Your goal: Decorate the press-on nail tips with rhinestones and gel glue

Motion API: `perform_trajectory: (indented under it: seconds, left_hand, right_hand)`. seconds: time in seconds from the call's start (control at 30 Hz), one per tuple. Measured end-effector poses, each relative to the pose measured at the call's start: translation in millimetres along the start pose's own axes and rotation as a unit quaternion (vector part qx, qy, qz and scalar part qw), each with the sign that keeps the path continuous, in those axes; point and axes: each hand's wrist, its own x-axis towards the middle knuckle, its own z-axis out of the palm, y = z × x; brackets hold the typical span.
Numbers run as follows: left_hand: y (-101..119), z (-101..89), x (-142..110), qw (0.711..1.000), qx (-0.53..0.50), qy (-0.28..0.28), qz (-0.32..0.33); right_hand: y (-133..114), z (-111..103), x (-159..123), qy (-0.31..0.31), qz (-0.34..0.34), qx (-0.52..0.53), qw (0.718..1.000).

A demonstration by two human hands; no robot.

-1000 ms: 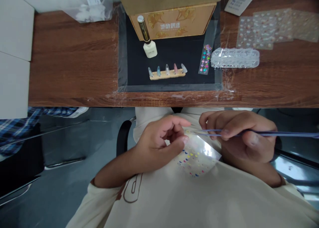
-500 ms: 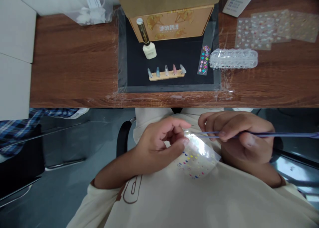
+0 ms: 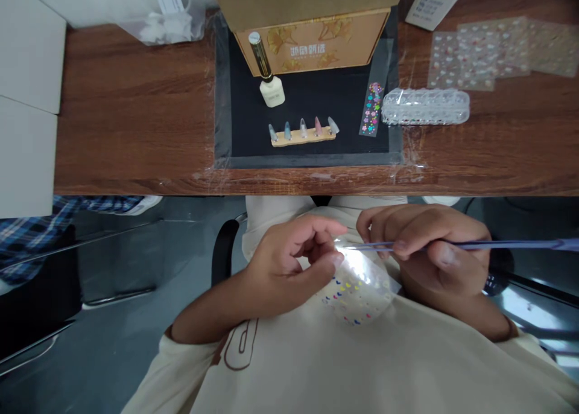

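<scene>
My left hand pinches the corner of a clear sticker sheet between thumb and fingers. Small coloured hearts dot the sheet, and glare whitens its upper part. It hangs in front of my shirt, below the table edge. My right hand is closed around long purple tweezers. Their thin tips point left and meet the sheet's upper corner beside my left fingertips. Whether the tips grip a sticker is too small to tell.
On a black mat stand a nail polish bottle, a cardboard box, a strip of nail tips and a flower sticker strip. Right of them lie a clear plastic case, sticker sheets and an alcohol pads box.
My right hand has shifted slightly left with the tweezers, and their tips look closer together. My left hand and the sheet have barely moved.
</scene>
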Motion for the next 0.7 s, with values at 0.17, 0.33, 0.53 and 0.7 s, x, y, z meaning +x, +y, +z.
perform_trajectory:
  seconds: [0.17, 0.33, 0.53, 0.7]
  left_hand:
    - [-0.6, -0.5, -0.5, 1.0, 0.005, -0.001, -0.011]
    - [-0.7, -0.8, 0.2, 1.0, -0.004, -0.003, 0.003]
    - [-1.5, -0.6, 0.5, 1.0, -0.006, -0.002, 0.011]
    - [-1.1, -0.2, 0.0, 1.0, 0.0, 0.002, 0.003]
  right_hand:
    - [0.9, -2.9, 0.7, -0.017, -0.009, 0.001, 1.0]
    - [1.4, -2.8, 3.0, -0.027, -0.017, -0.004, 0.999]
    - [2.2, -2.4, 3.5, -0.029, -0.021, -0.01, 0.999]
    - [2.5, -5.1, 5.2, -0.048, -0.024, -0.016, 0.998]
